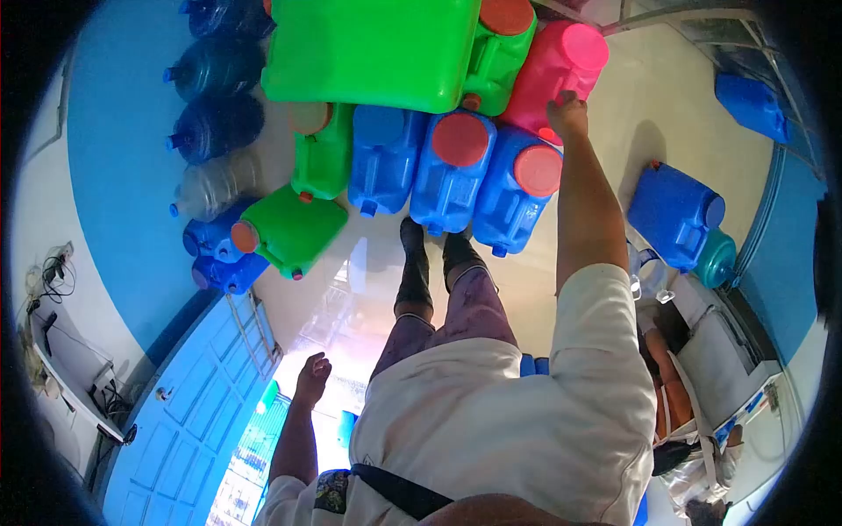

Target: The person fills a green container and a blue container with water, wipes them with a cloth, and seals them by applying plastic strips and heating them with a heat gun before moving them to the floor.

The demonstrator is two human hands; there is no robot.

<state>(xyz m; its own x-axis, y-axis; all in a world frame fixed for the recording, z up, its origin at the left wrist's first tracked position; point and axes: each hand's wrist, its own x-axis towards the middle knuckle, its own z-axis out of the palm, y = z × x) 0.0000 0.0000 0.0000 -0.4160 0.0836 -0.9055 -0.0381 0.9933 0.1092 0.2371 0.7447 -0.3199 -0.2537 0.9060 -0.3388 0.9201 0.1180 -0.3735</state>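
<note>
My right hand (568,116) reaches forward to the pink jug (545,79), its fingers closed at the jug's near side, by the handle. Beside that jug stand blue jugs with red lids (460,140), and a green jug (504,48) is to its left. A large green container (373,53) lies across the top of the group. My left hand (313,379) hangs low at my left side, away from the jugs, fingers partly curled and apart, holding nothing.
Round blue water bottles (215,127) line the left wall. A green jug (294,230) lies tilted near the blue door (175,430). At right are a blue jug (674,215), a teal bottle (717,259) and a seated person's leg (674,390).
</note>
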